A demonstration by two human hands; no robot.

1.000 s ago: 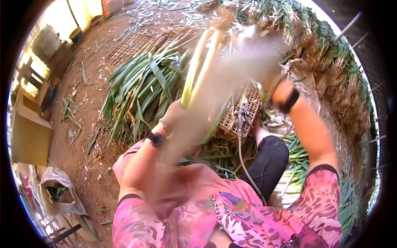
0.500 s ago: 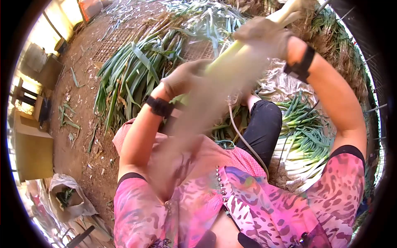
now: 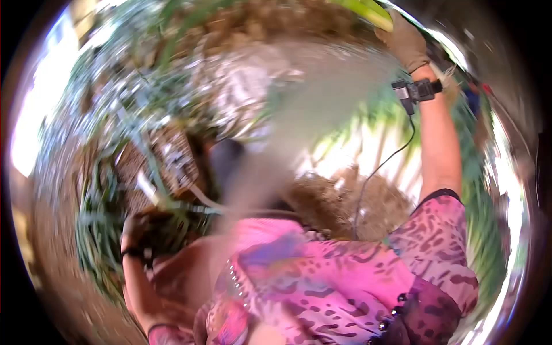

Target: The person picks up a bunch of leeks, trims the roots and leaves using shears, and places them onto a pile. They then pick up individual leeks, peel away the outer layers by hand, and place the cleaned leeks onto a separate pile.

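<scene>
My right hand (image 3: 405, 45), in a tan glove, is stretched out to the upper right. Its fingers are closed around the thick pale-green stalk of a long green onion (image 3: 368, 12), which runs out of the top of the view. Low on the left, my left hand (image 3: 137, 225) is in shadow and smeared by motion, so its fingers cannot be made out. A white and green stalk (image 3: 150, 192) lies just beyond it, among loose green leaves (image 3: 95, 236). Below my right hand rests a row of green onions (image 3: 368, 138), with white shafts and brown roots (image 3: 351, 201).
A brown gridded crate or block (image 3: 155, 167) stands left of my dark-clothed knee (image 3: 227, 158). Crumpled pale sheeting (image 3: 236, 86) lies ahead. A thin cable (image 3: 376, 169) hangs from the device on my right wrist (image 3: 415, 92). A beige blur crosses the middle.
The view has swung to the right. My right hand carries the green onion out to the upper right. My left hand has come away from that stalk and dropped to the lower left.
</scene>
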